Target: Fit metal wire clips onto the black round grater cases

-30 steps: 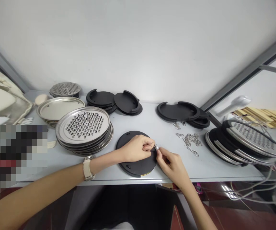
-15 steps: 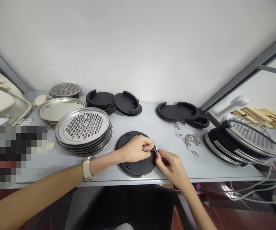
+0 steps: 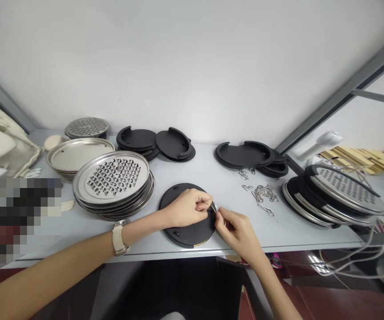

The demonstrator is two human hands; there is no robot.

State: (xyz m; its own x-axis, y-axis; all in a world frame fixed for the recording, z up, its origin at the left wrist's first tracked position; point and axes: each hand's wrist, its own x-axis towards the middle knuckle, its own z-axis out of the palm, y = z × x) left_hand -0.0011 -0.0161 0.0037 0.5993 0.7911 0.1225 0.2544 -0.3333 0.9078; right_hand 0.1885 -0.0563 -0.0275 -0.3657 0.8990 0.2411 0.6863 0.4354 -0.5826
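A round black plastic disc lies near the table's front edge, with small slots and a thin yellow line at its lower rim. Over its middle, my left hand is closed, thumb and fingers pinched at the disc's right side; what is in them is hidden. To the right, my right hand pinches a small shiny metal clip at the disc's right edge. The clip's far end meets my left fingertips. Several similar wire clips lie loose to the right.
Stacked round metal grater plates stand left, beside plain metal discs. Black holders rest along the wall. More graters with black rims are stacked right. Cables hang at the lower right.
The view has shifted slightly, so the table's things sit a little further left. Both hands keep nearly the same pose at the disc's right edge.
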